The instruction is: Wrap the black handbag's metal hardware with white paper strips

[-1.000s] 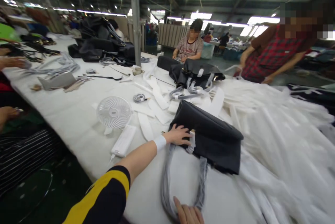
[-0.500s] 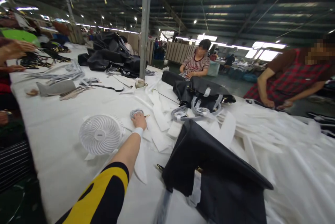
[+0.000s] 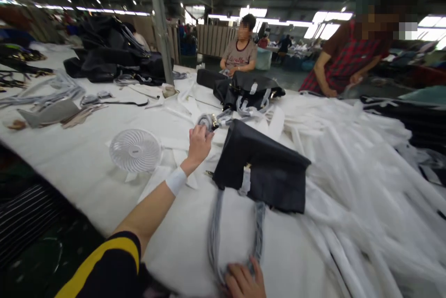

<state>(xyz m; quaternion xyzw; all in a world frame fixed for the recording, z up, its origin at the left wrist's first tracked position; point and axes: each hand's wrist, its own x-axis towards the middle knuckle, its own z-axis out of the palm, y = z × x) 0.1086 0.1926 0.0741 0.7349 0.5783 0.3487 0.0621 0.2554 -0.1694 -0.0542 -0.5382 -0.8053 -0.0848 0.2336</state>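
Head view: a wrapped strap bundle (image 3: 208, 122), lying on the table half a second ago, is now lifted in the closed left hand (image 3: 199, 143), while the black bag (image 3: 265, 168) handles (image 3: 218, 237) are pinned by the right hand (image 3: 244, 281).

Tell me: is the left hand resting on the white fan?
No, the left hand holds a wrapped bundle right of the fan.

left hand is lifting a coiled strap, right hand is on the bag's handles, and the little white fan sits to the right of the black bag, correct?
Not quite: the head view shows the fan left of the bag, not right. The left hand does hold the coiled strap, and the right hand rests on the handles.
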